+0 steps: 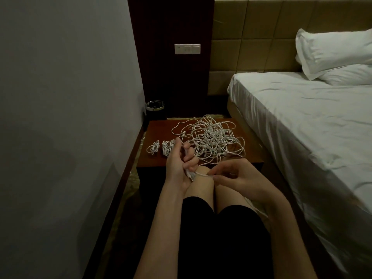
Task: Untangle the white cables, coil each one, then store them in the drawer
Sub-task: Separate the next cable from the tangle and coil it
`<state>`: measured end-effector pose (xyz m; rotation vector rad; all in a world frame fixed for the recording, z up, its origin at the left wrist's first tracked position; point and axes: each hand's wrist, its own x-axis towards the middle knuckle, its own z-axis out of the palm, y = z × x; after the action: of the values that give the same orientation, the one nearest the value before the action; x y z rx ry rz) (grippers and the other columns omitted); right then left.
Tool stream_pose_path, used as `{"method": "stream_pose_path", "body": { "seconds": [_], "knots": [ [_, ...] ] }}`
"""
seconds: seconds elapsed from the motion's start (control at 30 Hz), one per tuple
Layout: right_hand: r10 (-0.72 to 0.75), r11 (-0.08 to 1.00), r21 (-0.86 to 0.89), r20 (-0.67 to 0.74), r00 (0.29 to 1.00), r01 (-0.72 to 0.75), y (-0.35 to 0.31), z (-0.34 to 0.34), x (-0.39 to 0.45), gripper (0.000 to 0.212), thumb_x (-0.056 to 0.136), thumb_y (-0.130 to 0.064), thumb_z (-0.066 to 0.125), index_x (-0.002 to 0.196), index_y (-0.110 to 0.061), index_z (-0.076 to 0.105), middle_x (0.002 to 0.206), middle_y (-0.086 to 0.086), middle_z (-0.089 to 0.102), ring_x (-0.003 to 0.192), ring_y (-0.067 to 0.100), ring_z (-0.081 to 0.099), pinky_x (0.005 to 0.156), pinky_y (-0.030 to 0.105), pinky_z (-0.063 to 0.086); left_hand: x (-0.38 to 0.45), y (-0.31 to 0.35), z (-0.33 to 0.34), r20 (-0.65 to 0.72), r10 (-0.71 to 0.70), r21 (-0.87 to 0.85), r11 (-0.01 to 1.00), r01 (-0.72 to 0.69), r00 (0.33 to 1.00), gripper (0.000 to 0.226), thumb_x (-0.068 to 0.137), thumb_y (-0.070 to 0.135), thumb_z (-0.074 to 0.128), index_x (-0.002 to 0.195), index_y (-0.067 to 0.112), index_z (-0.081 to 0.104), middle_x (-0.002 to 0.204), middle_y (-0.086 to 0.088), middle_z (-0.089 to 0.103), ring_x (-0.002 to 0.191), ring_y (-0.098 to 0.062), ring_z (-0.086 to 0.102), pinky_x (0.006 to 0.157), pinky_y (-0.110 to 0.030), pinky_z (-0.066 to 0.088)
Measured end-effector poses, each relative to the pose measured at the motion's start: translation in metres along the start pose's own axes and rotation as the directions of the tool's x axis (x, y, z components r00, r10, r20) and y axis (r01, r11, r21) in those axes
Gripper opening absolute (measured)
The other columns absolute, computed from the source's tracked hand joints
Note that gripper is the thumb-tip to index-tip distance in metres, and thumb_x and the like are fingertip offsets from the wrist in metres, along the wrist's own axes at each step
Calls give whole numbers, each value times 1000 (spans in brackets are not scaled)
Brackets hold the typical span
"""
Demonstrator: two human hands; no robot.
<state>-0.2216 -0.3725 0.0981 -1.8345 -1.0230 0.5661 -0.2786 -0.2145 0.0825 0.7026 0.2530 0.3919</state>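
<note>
While the left hand (pixel 182 168) curls its fingers round one white cable (pixel 198 174) near its plug end, the right hand (pixel 233 178) pinches the same cable just beside it, both held over the person's knees in front of the dark wooden desk (pixel 159 125). On the desk lies a big tangle of white cables (pixel 213 137), and to its left, set apart from it, sit two small coiled bundles (pixel 161 149); a bed (pixel 302 109) with white pillows (pixel 332 53) stands to the right, and a small black bin (pixel 155 108) stands behind the desk
</note>
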Motion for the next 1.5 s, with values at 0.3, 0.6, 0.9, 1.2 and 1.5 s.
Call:
{"method": "stream_pose_path", "body": {
  "seconds": [0.3, 0.6, 0.9, 1.2, 1.5],
  "knots": [
    [-78, 996, -44, -7, 997, 78, -21, 13, 3, 8, 87, -12, 69, 94, -13, 66, 81, 0, 74, 73, 3, 67, 72, 26, 52, -3, -9, 6, 11, -106, 249, 963, 100, 994, 49, 101, 50, 33, 67, 16, 42, 52, 3, 38, 46, -10, 31, 40, -19, 28],
    [-57, 956, -294, -172, 983, 4, -11, 28, 13, 24, 73, -35, 80, 77, -24, 59, 75, -7, 66, 67, 8, 65, 69, 40, 58, -7, -11, 8, 43, -187, 447, 882, 149, 981, 35, 102, 32, 43, 72, 15, 53, 63, 0, 51, 53, -10, 53, 55, -24, 42],
    [39, 999, -26, -93, 995, -41, -7, 18, 9, 31, 78, -19, 78, 87, 5, 61, 71, 3, 72, 68, 10, 70, 74, 34, 59, -7, -7, 6, 70, -355, 658, 719, 224, 932, 47, 100, 40, 42, 63, 11, 49, 48, 0, 44, 40, -13, 40, 40, -20, 31],
    [-152, 966, 161, -273, 950, 201, -2, 7, 4, 11, 85, -6, 68, 96, -9, 69, 64, 4, 63, 55, 6, 57, 55, 14, 42, -15, -11, 9, 297, -474, 571, 784, 243, 829, 53, 86, 64, 38, 64, 26, 67, 45, 6, 30, 29, -3, 20, 33, -13, 14],
    [-81, 988, 105, -261, 962, 112, 0, 8, 4, 11, 89, -17, 65, 89, -11, 74, 76, -7, 70, 65, -6, 59, 56, 8, 42, -14, -13, 3, 306, -509, 611, 753, 244, 805, 44, 85, 58, 46, 94, 16, 58, 41, 7, 24, 29, -2, 18, 34, -14, 12]
  ]
}}
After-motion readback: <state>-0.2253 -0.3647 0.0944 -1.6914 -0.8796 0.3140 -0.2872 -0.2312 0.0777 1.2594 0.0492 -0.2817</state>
